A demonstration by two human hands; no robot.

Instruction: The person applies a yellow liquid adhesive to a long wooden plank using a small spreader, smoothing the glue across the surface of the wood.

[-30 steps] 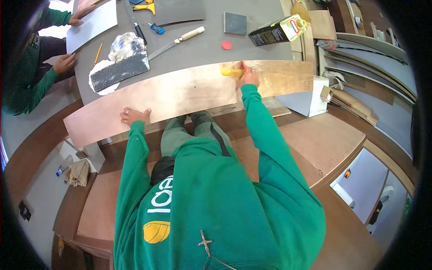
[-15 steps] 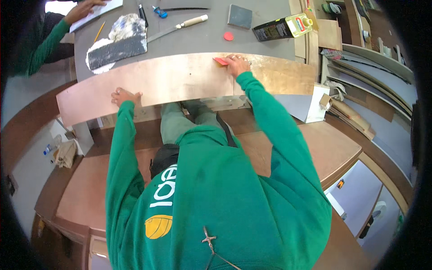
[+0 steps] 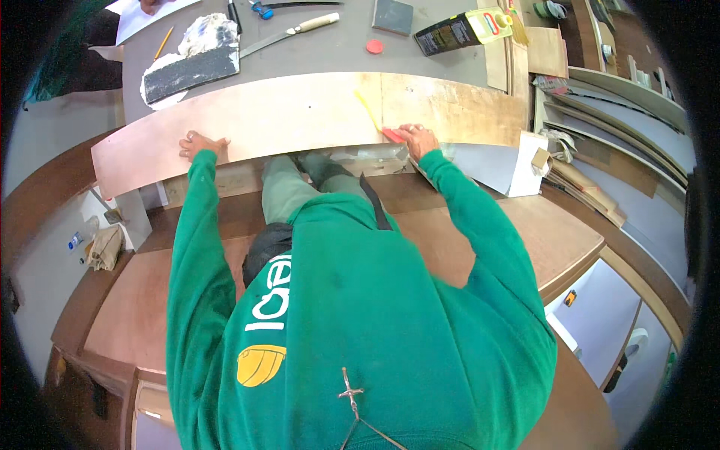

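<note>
Grey workbench spreads ahead of me, and across its near edge lies a long curved plywood strip, my landmark. My left hand presses flat, fingers spread, on the strip's near edge toward its left end. My right hand rests on the near edge right of the middle, closed on a red-handled scraper whose yellowish blade lies on the wood. My hands are well apart. Beyond the strip lie a putty-smeared trowel, a knife, a small red cap and a dark can.
</note>
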